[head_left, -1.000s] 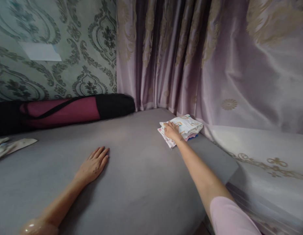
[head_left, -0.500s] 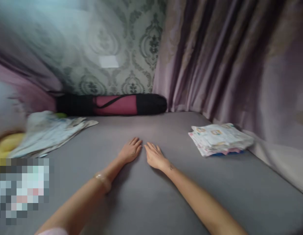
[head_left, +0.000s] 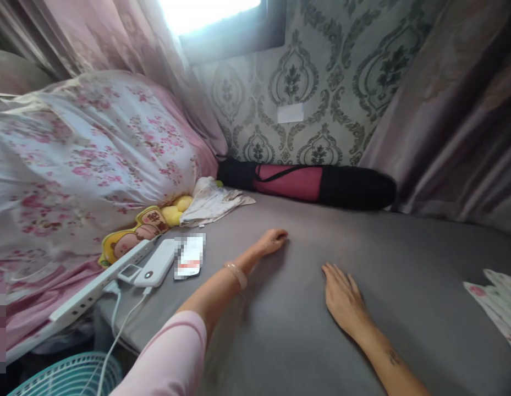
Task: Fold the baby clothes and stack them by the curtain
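Note:
My right hand lies palm down on the grey bed surface, its fingers stretched out and holding nothing. Farther up and to the left is my left hand, turned on its side with the fingers curled in; nothing shows in it. A bangle circles the left wrist. Nearest to the left hand is a crumpled pale patterned cloth. At the right edge of the view, partly cut off, lie folded white printed cloths, apart from the right hand.
A black and pink roll-shaped bag lies against the wall. To the left are yellow plush things, a white power bank with a cable, a power strip and a blurred-out flat item. A teal basket stands below the bed edge.
The view has swung left, bringing in the power strip and basket. My hands have moved apart; the left has gone from flat to curled, while the right stays flat on the bed.

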Demonstrator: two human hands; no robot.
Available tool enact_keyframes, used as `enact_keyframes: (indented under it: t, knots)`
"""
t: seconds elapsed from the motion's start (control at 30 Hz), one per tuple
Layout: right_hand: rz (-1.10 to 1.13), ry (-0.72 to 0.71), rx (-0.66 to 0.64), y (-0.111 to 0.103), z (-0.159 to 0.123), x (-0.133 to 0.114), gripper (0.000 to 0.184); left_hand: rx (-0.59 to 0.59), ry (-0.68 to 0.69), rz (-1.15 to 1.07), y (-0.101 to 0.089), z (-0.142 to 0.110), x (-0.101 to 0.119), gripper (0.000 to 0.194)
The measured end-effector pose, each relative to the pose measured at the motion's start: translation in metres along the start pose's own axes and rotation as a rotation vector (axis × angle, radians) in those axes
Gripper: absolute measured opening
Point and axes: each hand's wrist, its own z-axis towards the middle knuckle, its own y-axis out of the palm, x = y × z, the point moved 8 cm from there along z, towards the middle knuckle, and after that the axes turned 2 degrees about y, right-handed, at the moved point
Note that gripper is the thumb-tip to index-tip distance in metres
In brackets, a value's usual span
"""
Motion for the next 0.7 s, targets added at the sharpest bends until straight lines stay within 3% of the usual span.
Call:
enact_keyframes:
  t: [0.2,0.37,0.5,0.7]
  knots:
    - [-0.032,-0.066,0.127,-0.003,0.000,-0.005,0.052,0.237,-0.375,0.239,-0.117,-0.040,-0.110,0.040]
    - [-0.035,-0.064,0.150,-0.004,0.000,-0.004,0.051,0.341,-0.603,0.430,-0.190,-0.085,-0.167,0.047]
    - [-0.026,-0.070,0.136,-0.004,0.000,-0.004,0.051,0.345,-0.721,0.500,-0.216,-0.112,-0.196,0.047]
    - [-0.035,-0.069,0.115,-0.006,0.000,-0.005,0.052,0.370,-0.782,0.489,-0.223,-0.121,-0.213,0.031]
